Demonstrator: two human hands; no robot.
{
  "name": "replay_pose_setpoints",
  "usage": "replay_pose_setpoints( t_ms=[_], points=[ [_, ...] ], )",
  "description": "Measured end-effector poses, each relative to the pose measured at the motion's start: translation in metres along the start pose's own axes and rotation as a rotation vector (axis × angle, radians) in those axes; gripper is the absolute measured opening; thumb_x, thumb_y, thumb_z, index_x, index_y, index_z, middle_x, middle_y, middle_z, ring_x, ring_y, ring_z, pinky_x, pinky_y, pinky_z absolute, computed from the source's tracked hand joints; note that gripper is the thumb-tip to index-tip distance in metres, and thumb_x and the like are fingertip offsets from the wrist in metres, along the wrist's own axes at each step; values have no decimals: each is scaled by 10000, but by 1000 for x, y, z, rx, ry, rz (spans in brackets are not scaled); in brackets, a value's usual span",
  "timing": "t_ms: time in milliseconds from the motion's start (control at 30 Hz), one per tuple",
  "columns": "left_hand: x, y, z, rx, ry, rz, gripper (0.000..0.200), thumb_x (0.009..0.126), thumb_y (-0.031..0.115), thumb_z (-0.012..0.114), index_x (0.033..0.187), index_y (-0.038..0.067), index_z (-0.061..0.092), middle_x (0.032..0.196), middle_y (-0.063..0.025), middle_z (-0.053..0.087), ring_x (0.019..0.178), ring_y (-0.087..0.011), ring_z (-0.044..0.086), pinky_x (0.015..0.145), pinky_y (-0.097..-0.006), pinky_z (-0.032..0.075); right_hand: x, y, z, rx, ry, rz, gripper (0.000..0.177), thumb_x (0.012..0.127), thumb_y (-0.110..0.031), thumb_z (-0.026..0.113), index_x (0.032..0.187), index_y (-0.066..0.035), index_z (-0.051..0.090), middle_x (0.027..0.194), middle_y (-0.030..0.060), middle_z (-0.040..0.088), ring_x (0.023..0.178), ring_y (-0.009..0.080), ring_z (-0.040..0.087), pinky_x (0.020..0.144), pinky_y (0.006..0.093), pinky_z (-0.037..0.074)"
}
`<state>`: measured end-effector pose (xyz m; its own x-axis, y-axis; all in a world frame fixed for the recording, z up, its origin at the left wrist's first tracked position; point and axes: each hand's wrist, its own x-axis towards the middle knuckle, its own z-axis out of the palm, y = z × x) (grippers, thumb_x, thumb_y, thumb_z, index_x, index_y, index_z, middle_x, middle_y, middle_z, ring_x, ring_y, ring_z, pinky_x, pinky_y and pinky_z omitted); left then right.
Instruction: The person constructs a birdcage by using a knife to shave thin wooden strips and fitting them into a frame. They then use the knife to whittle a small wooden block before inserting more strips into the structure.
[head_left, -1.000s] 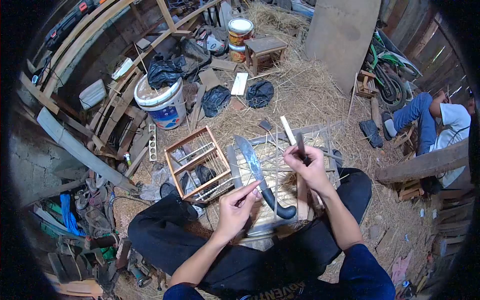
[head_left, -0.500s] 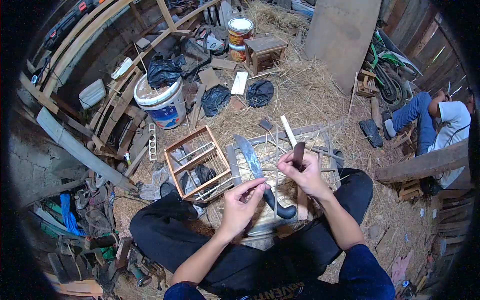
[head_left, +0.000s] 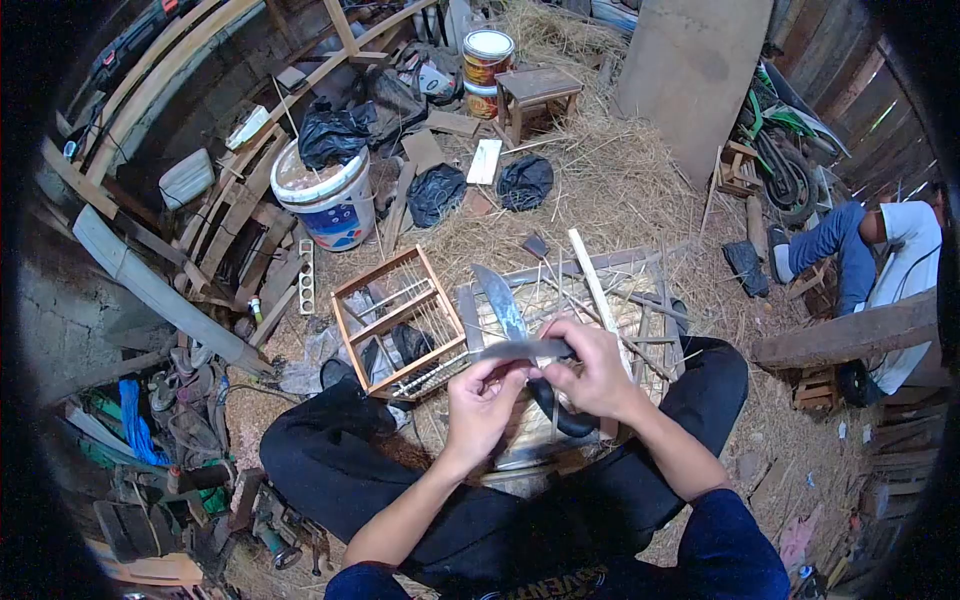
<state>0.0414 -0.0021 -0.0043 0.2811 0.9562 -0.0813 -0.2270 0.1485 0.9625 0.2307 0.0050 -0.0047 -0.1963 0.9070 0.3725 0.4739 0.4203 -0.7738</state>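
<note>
Straw floor (head_left: 600,185): loose cover, thickest beyond the work area. Board (head_left: 690,85): flat, brown, leaning upright at the far side. Motorbike (head_left: 785,165): green and black, to the board's right. Second person (head_left: 905,260): white top, blue trousers, seated at far right, well apart. Work board (head_left: 535,300): pale, littered with thin sticks, before the wearer's crossed legs. Bucket (head_left: 345,220): white and blue, dark plastic on its rim. Wooden frame (head_left: 372,328): open, barred, tilted, just left of the work board. Machete (head_left: 497,300): grey blade angled away, black handle toward the wearer, partly under the hands. Pale stick (head_left: 592,275): just beyond the right hand. Right hand (head_left: 590,370): closed around the knife. Left hand (head_left: 485,405): thumb and fingers pinched near the blade; whether anything is between them cannot be told. Knife (head_left: 515,350): dark blade pointing left, crossing above the machete.
</note>
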Motion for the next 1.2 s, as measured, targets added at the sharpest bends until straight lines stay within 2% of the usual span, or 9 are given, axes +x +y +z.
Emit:
replay_pose_setpoints(
  t_ms=[33, 133, 400, 500, 600, 700, 867, 1067, 1200],
  points=[
    [-1, 0, -1, 70, 3, 34, 238, 956, -8, 607, 1182, -69, 646, 1062, -106, 703, 986, -124, 652, 891, -250, 510, -2, 2, 7, -20, 0, -35, 343, 879, -352, 688, 980, -31, 621, 858, 144, 650, 771, 330, 654, 683, 371, 507],
    [-3, 1, -4, 216, -9, 97, 264, 927, -23, 631, 1189, -46, 653, 1062, -89, 704, 978, -114, 648, 883, -249, 503, -6, -5, 8, -153, -66, -58, 306, 879, -333, 687, 969, -45, 634, 818, 129, 635, 727, 320, 638, 641, 390, 490],
    [-5, 14, -8, 297, -125, 94, 291, 917, -19, 639, 1207, -32, 651, 1122, -101, 692, 1021, -108, 629, 909, -250, 487, -1, 0, 2, -255, 19, -238, 375, 760, -439, 765, 839, -85, 670, 731, 65, 635, 666, 250, 634, 588, 352, 470],
    [-3, 12, -10, 162, -163, -37, 290, 932, 9, 638, 1220, -29, 643, 1135, -104, 684, 1055, -115, 621, 928, -258, 480, -1, 4, -1, -273, 41, -281, 389, 752, -460, 770, 823, -91, 669, 720, 59, 636, 639, 245, 631, 575, 352, 467],
    [-3, 6, -12, 64, -208, -1, 291, 946, 38, 639, 1231, -16, 641, 1110, -84, 688, 988, -95, 624, 874, -245, 493, -2, 8, -2, -286, 76, -339, 404, 747, -479, 772, 807, -94, 667, 709, 53, 633, 615, 236, 628, 565, 347, 464],
    [-6, 8, -10, 19, -191, -70, 287, 954, 52, 639, 1236, 0, 645, 1020, -31, 679, 843, -44, 588, 737, -207, 479, -2, 7, -5, -324, 93, -358, 419, 741, -499, 771, 790, -96, 663, 695, 44, 628, 600, 222, 623, 558, 336, 460],
    [-8, 8, -8, -41, -201, -106, 298, 956, 57, 638, 1251, 12, 640, 887, 23, 626, 710, -11, 501, 603, -181, 391, -1, 5, -6, -346, 124, -392, 436, 744, -526, 754, 768, -101, 657, 674, 33, 619, 584, 206, 611, 543, 320, 443],
    [-9, 10, -11, -67, -204, -122, 306, 970, 62, 619, 1272, 17, 630, 872, 23, 616, 710, -21, 510, 615, -182, 408, 0, 7, -14, -401, 110, -356, 432, 782, -515, 737, 755, -93, 649, 649, 35, 598, 568, 221, 599, 540, 333, 442],
    [-21, 5, -13, -58, -307, -193, 321, 981, 81, 613, 1293, 5, 613, 870, 22, 614, 715, -24, 517, 626, -178, 419, 6, 32, -45, -365, 352, -64, 412, 841, -446, 720, 804, -41, 650, 675, 93, 619, 605, 298, 619, 552, 379, 464]
  ],
)
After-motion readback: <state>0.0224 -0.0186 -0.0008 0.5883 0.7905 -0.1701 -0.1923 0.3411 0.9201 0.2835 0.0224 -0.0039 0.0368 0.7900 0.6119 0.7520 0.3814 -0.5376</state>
